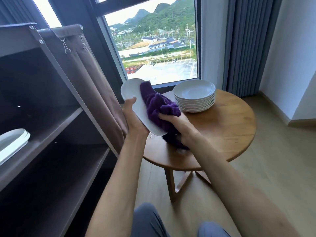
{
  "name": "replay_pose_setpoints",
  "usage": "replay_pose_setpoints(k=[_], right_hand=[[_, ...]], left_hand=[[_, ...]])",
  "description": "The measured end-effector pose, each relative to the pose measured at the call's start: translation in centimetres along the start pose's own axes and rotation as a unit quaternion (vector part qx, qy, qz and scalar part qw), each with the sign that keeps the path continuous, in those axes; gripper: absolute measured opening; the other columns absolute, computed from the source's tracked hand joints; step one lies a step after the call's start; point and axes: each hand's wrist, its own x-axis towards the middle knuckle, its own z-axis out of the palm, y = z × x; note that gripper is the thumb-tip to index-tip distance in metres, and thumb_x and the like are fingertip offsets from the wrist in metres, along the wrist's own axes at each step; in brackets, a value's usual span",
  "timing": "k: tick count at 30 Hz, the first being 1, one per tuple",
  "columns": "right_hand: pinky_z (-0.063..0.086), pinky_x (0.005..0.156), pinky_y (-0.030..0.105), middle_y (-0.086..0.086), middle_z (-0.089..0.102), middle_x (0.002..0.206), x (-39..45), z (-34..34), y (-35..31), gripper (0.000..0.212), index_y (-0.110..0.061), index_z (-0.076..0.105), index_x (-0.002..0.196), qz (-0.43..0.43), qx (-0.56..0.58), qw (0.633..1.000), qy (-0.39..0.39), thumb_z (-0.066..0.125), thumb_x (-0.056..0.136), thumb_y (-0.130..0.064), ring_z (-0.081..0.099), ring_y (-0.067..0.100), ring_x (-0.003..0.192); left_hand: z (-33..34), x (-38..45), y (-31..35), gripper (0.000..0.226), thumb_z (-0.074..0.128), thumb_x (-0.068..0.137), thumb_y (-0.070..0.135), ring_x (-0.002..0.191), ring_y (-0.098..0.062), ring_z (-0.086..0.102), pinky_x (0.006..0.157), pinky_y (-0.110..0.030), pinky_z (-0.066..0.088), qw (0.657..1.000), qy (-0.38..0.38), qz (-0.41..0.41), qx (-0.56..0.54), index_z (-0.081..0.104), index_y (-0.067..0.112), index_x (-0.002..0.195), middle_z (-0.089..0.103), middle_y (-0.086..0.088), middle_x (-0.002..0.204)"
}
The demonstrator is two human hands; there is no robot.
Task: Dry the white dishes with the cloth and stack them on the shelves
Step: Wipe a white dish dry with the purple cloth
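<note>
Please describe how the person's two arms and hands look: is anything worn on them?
Both forearms are bare, with no sleeves in view. The left hand and the right hand wear no gloves, and no watch, ring or bracelet shows. Lower down, grey-blue trousers cover the knees.

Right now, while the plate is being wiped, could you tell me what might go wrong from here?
The left hand holds the tilted plate by its edge alone, in the air beside the round table; pressure from the purple cloth in the right hand could make it slip and fall. The stack of white dishes stands close behind the wiping hand, so a wide stroke might knock it.
</note>
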Motion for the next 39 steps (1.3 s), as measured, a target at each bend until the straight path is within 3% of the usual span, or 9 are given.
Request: replay_pose_setpoints(k=[5, 8, 15, 19, 24, 28, 33, 36, 39], right_hand=[[0.056, 0.090, 0.044, 0.019, 0.071, 0.105, 1.4, -0.4, -0.3, 0.039, 0.003, 0.070, 0.116, 0.026, 0.180, 0.982, 0.047, 0.071, 0.077, 0.009, 0.067, 0.031, 0.091], [0.059, 0.078, 0.039, 0.014, 0.074, 0.089, 2.0, -0.1, -0.6, 0.028, -0.004, 0.074, 0.098, -0.004, 0.182, 0.981, 0.063, 0.072, 0.074, 0.010, 0.070, 0.029, 0.080], [0.059, 0.072, 0.033, 0.009, 0.077, 0.095, 1.5, -1.1, -0.7, 0.041, -0.010, 0.073, 0.104, -0.094, 0.079, 0.992, -0.039, 0.071, 0.067, 0.007, 0.073, 0.024, 0.088], [0.060, 0.077, 0.042, 0.018, 0.074, 0.103, 2.2, 0.3, -1.2, 0.041, -0.003, 0.069, 0.116, -0.046, 0.178, 0.983, -0.001, 0.070, 0.075, 0.002, 0.072, 0.032, 0.088], [0.053, 0.096, 0.052, 0.026, 0.066, 0.126, 3.7, 0.6, -2.0, 0.043, 0.000, 0.063, 0.129, 0.013, 0.215, 0.976, 0.043, 0.067, 0.086, -0.005, 0.066, 0.035, 0.100], [0.055, 0.097, 0.048, 0.019, 0.067, 0.129, 4.2, 0.7, -2.9, 0.048, -0.004, 0.065, 0.128, 0.059, 0.249, 0.960, 0.114, 0.071, 0.081, -0.009, 0.068, 0.032, 0.101], [0.056, 0.097, 0.048, 0.015, 0.070, 0.123, 4.0, -0.1, -2.5, 0.054, -0.004, 0.064, 0.130, 0.092, 0.230, 0.955, 0.161, 0.074, 0.078, -0.019, 0.070, 0.033, 0.109], [0.055, 0.099, 0.049, 0.017, 0.070, 0.123, 3.6, 0.0, -2.1, 0.049, -0.001, 0.066, 0.126, 0.099, 0.225, 0.955, 0.167, 0.072, 0.080, -0.018, 0.068, 0.035, 0.112], [0.051, 0.103, 0.049, 0.017, 0.068, 0.120, 3.4, 0.2, -3.0, 0.039, -0.001, 0.066, 0.121, 0.086, 0.242, 0.957, 0.134, 0.066, 0.083, -0.013, 0.067, 0.035, 0.111]], left_hand=[[0.6, 0.5, -0.6, 0.026, 0.066, 0.085, 0.027, 0.091, -0.026, 0.071, 0.087, -0.044, 0.059, 0.986, 0.102, 0.041, 0.122, 0.067, 0.016, 0.109, 0.073, -0.007, 0.101], [0.4, -1.2, -3.1, 0.030, 0.064, 0.096, 0.009, 0.088, 0.010, 0.068, 0.082, -0.014, 0.053, 0.930, 0.167, 0.148, 0.291, 0.058, 0.037, 0.104, 0.069, 0.017, 0.102], [0.2, 0.0, 2.8, 0.024, 0.061, 0.082, -0.005, 0.074, -0.017, 0.071, 0.061, -0.032, 0.059, 0.875, 0.014, 0.089, 0.475, 0.073, 0.015, 0.088, 0.074, -0.001, 0.079], [1.8, 0.7, 6.1, 0.042, 0.058, 0.061, 0.011, 0.078, -0.031, 0.066, 0.068, -0.039, 0.050, 0.799, -0.044, 0.005, 0.600, 0.067, -0.010, 0.096, 0.068, -0.021, 0.085], [2.5, 1.1, 5.8, 0.025, 0.060, 0.077, 0.007, 0.098, -0.035, 0.067, 0.072, -0.035, 0.050, 0.721, -0.050, -0.022, 0.691, 0.068, 0.005, 0.100, 0.068, -0.016, 0.099], [1.5, -1.0, 0.9, 0.061, 0.073, 0.087, 0.034, 0.127, -0.040, 0.054, 0.103, -0.051, 0.048, 0.507, -0.054, 0.293, 0.809, 0.056, 0.022, 0.144, 0.056, -0.020, 0.141], [-1.0, -1.3, -0.4, 0.070, 0.067, 0.069, 0.081, 0.154, -0.037, 0.020, 0.121, -0.060, 0.002, 0.371, -0.165, 0.277, 0.871, 0.076, 0.030, 0.116, 0.039, -0.014, 0.160], [-1.0, -2.3, -1.1, 0.050, 0.069, 0.080, 0.068, 0.140, -0.037, 0.048, 0.120, -0.061, 0.008, 0.340, -0.206, 0.291, 0.870, 0.079, 0.028, 0.108, 0.064, -0.012, 0.139], [-1.0, -2.8, -1.9, 0.035, 0.062, 0.095, 0.046, 0.109, -0.032, 0.071, 0.116, -0.052, 0.026, 0.379, -0.183, 0.367, 0.830, 0.081, 0.017, 0.097, 0.076, -0.011, 0.113]])
